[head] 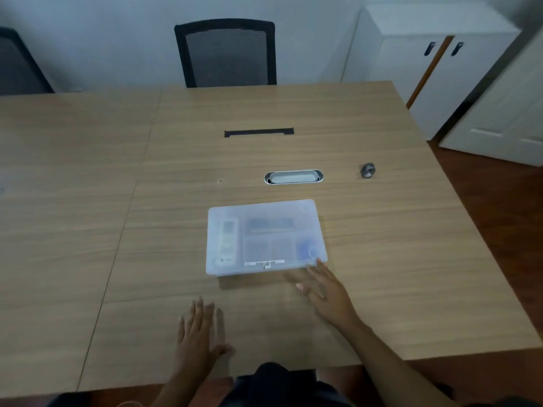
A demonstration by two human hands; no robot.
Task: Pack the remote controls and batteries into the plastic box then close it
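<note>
A translucent plastic box (266,236) lies flat on the wooden table with its lid down. Through the lid I make out a white remote control (228,237) along the left side, a darker remote (269,224) at the back, and a bluish round shape (307,249) at the right. My right hand (324,289) is open, fingers spread, its fingertips just at the box's near right corner. My left hand (199,333) rests flat and open on the table in front of the box, apart from it. Neither hand holds anything.
A metal cable grommet (293,176) is set into the table (88,230) behind the box, with a black cable slot (259,132) farther back. A small grey object (368,170) sits at the right. A black chair (226,54) stands across; white cabinets (426,54) at the right.
</note>
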